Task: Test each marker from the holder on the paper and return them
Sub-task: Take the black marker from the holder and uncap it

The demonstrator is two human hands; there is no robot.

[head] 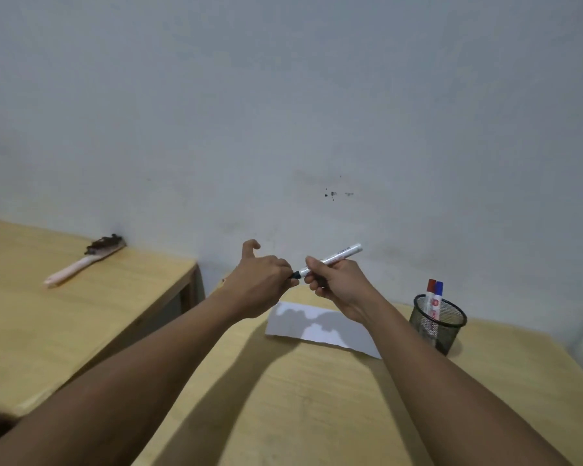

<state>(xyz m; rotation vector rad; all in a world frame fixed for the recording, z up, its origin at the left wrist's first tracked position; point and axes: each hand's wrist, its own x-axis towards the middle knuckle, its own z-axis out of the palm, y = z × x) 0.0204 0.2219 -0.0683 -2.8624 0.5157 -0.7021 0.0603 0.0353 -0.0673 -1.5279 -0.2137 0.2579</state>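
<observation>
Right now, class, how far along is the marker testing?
Done: nothing shows; the paper looks unmarked. In hand: the right hand holds a white marker, the left hand at its dark cap. Left: the red marker and blue marker in the holder.

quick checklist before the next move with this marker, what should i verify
1. Marker body firmly held by the right hand: ok.
2. Left hand gripping the dark cap end: ok, fingers closed on it.
3. Cap fully off or on: cannot tell, the left hand hides the joint.
4. Paper lying flat on the table below the hands, ready for a test stroke: ok.
5. Holder upright and within reach on the right, with the red marker and blue marker standing in it: ok.
6. Marks already on the paper: cannot tell, none visible, partly shadowed.
</observation>
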